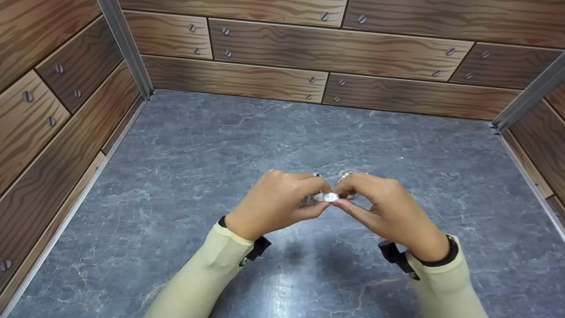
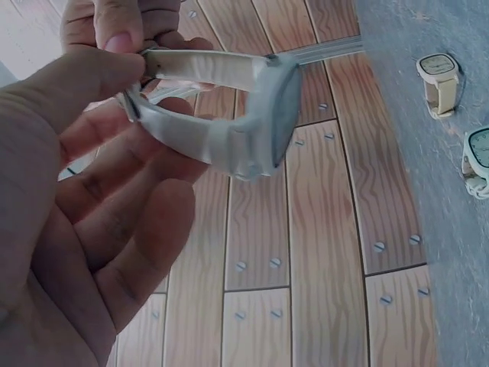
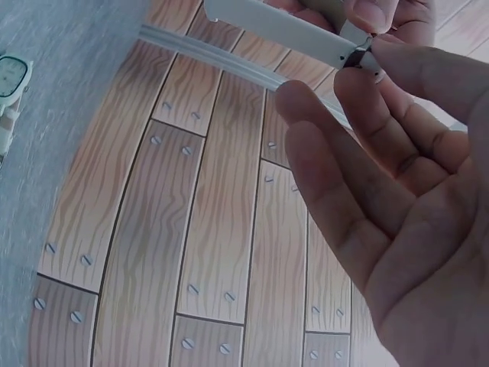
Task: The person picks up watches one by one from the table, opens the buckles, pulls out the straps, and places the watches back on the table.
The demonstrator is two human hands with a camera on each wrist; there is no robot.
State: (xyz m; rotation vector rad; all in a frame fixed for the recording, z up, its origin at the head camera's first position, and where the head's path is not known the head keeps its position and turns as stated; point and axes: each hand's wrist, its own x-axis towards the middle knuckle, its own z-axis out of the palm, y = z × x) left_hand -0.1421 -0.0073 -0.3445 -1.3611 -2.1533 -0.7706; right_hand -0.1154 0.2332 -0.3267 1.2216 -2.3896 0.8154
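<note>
A white wristwatch (image 2: 276, 115) is held up between both hands, its strap closed into a loop and its face turned away from the hands. My left hand (image 1: 280, 198) pinches the strap near the buckle with thumb and forefinger. From the other side, my right hand (image 1: 384, 207) pinches the strap end by the metal buckle (image 3: 357, 55). The fingertips of the two hands nearly meet there. In the head view only a small white piece of the strap (image 1: 330, 197) shows between the fingers; the rest is hidden.
On the grey marbled table (image 1: 220, 132) lie a watch with a cream strap (image 2: 445, 95) and a pale watch with a greenish rim (image 2: 480, 145). In the head view the hands mostly cover them. Wood-patterned walls (image 1: 265, 44) enclose the table at the back and sides.
</note>
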